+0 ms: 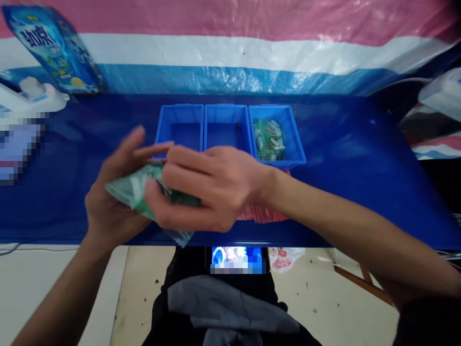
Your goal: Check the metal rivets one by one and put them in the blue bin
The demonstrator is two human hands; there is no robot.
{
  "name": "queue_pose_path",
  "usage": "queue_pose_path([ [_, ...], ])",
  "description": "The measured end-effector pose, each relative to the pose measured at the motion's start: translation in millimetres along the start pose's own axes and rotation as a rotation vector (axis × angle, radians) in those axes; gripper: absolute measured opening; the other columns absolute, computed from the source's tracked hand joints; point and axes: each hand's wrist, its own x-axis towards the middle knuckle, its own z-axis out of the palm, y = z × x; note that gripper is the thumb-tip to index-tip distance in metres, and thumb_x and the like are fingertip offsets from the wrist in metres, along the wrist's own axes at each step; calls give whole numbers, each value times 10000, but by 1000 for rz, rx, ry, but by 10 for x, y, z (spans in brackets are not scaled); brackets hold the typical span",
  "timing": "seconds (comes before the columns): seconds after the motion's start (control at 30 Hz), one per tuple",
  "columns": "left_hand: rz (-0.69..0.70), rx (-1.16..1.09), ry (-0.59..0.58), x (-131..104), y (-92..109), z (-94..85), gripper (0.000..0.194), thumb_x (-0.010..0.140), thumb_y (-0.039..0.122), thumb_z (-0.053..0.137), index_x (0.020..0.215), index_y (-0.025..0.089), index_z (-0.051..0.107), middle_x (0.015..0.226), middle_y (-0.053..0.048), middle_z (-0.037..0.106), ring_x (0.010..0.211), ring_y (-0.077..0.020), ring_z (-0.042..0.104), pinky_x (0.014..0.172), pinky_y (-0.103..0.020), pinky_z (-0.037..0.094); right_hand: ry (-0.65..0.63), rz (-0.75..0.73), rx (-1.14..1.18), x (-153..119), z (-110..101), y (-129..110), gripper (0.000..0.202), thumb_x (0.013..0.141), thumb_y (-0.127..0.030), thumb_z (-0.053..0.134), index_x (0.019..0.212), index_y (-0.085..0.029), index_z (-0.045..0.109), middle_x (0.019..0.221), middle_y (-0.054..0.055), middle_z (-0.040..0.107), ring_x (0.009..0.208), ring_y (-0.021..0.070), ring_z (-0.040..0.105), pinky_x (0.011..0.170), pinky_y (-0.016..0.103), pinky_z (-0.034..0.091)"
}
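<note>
A clear, green-tinted plastic bag [133,190] with small parts in it sits between my hands, above the table's front edge. My left hand [108,192] cups the bag from the left and below, with some fingers stretched upward. My right hand [209,187] reaches across and closes its thumb and fingers over the bag's right part. What exactly lies under the right fingers is hidden and partly blurred. Behind the hands stand three blue bins in a row. The right bin [297,144] holds a similar green bag of small pale parts [270,139].
The left bin [162,125] and middle bin [226,106] are partly hidden by my hands; a small dark item lies in the middle one. Red plastic bags [266,214] lie under my right wrist. A blue detergent pack [54,48] stands back left. A lit phone [236,257] rests below the table edge.
</note>
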Motion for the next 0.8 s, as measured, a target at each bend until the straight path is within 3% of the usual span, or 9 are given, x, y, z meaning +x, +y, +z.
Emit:
queue_pose_path([
  [0.07,22,4,25,-192,-4,-31,619,978,248,733,1528,472,559,1354,51,755,1112,-224,794,979,-381,710,121,-116,-95,-49,206,-12,531,1125,-179,296,1254,-396,763,848,-40,754,859,130,706,594,266,521],
  [0.17,20,49,39,-365,-39,-41,563,948,102,707,1412,420,688,1319,52,771,1104,-207,792,983,-348,694,310,0,-200,-232,391,-43,388,1128,-193,416,1187,-325,776,928,-44,800,849,123,709,540,274,459],
  [0.27,50,68,-22,-430,-70,13,602,937,79,712,1439,407,665,1350,20,757,1215,-249,753,1048,-426,671,281,68,-181,-432,406,-81,256,1110,-247,516,1136,-261,771,1018,-12,818,885,167,729,615,323,524],
  [0.37,89,124,-108,-446,-76,84,705,930,75,726,1544,382,566,1420,-38,719,1370,-326,655,1139,-554,607,219,66,-143,-614,347,-124,196,1075,-196,571,1096,-209,765,1109,50,823,957,219,767,735,383,607],
  [0.5,113,255,-169,-485,-44,107,751,938,96,737,1596,371,500,1475,-93,671,1335,-357,645,1096,-583,606,228,149,19,-865,293,-210,200,1077,-199,584,1196,-174,743,1278,112,799,1156,249,781,915,418,682],
  [0.63,62,237,-47,-579,28,86,640,935,82,761,1492,364,619,1383,-52,727,1154,-251,760,1005,-450,671,274,226,156,-1099,278,-295,316,1068,-138,572,1360,-200,675,1376,145,756,1320,261,729,1050,462,686],
  [0.8,69,205,178,-534,93,193,545,908,67,787,1351,378,725,1173,5,805,1097,-273,778,919,-505,679,283,260,175,-1256,293,-337,411,1042,-91,597,1417,-249,656,1394,122,748,1382,250,683,1116,474,672],
])
